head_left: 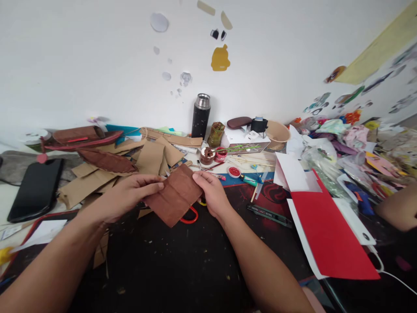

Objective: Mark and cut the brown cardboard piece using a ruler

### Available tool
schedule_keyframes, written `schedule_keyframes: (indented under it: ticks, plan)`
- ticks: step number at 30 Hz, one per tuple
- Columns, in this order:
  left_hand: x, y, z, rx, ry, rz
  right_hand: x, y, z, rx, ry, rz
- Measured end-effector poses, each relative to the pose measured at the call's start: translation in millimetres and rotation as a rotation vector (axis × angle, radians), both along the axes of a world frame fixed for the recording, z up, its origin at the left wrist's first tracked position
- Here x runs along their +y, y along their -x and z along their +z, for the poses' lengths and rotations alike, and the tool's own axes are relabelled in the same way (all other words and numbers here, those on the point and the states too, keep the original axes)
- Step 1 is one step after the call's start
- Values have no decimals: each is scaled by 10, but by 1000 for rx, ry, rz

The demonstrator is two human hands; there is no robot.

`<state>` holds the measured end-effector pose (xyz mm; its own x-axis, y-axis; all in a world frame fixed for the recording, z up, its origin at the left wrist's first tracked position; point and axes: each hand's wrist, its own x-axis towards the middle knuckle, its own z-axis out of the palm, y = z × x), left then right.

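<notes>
A brown-painted piece of cardboard (176, 195), creased across its face, is held up between my two hands over the black mat. My left hand (138, 191) pinches its left edge between thumb and fingers. On the upper right corner, my right hand (211, 191) grips it the same way. Behind and below the piece shows the red handle of a pair of scissors (190, 215); the rest of them is mostly hidden. A brown boat-shaped piece (107, 161) lies on cardboard scraps (148, 158) left of my hands.
A black phone (35, 189) lies far left. Behind stand a black thermos (201, 116), a jar of brown paint (207, 155) and a tub of red paint (234, 172). To the right are a utility knife (269, 215) and red paper (332, 234). Another person's arm (399, 206) shows at the right edge.
</notes>
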<state>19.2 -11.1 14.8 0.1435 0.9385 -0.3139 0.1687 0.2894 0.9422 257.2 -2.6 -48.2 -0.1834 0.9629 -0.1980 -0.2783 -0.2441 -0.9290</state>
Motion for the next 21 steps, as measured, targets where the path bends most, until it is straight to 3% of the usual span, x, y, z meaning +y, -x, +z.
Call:
schedule_keyframes:
  ticks: [3,9,15,21]
  plan:
    - [14,-45,-52,-140,55,113,22,-17,-6,100,10,-17]
    - [58,-138,-157,-251,-48,296,-6,-6,-3,66,-98,88]
    - [12,-170,-238,-295,-38,266,-38,22,-23,-118,-196,86]
    - [25,-177,-222,-293,6,259,-37,2,-21,-139,-209,107]
